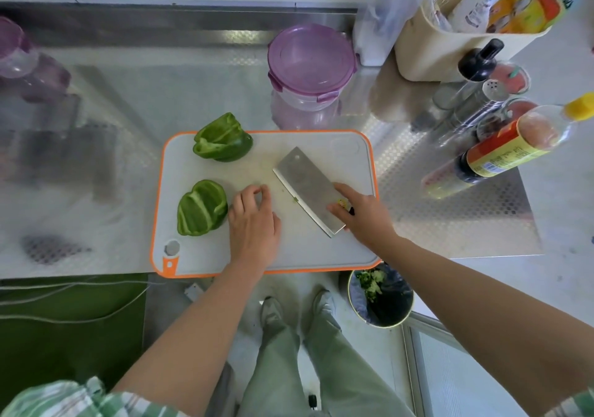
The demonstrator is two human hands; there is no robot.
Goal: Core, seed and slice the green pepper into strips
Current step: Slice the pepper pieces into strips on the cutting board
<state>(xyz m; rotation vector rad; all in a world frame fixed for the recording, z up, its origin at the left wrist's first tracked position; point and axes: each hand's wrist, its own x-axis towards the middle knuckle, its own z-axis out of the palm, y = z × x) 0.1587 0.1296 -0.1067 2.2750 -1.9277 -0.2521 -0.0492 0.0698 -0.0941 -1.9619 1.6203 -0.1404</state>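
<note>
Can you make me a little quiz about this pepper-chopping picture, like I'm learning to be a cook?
1. True or false: the green pepper has already been sliced into thin strips.
2. How many pepper pieces lie on the cutting board?
3. Which hand is on the cleaver? A) left hand B) right hand C) neither

Key
1. False. There are only two big hollow halves, the far pepper half and the near pepper half; no strips yet.
2. Two.
3. B. The right hand is on the cleaver's handle end, with the blade lying flat on the board. The left hand rests on the board beside the near half and holds nothing.
</note>
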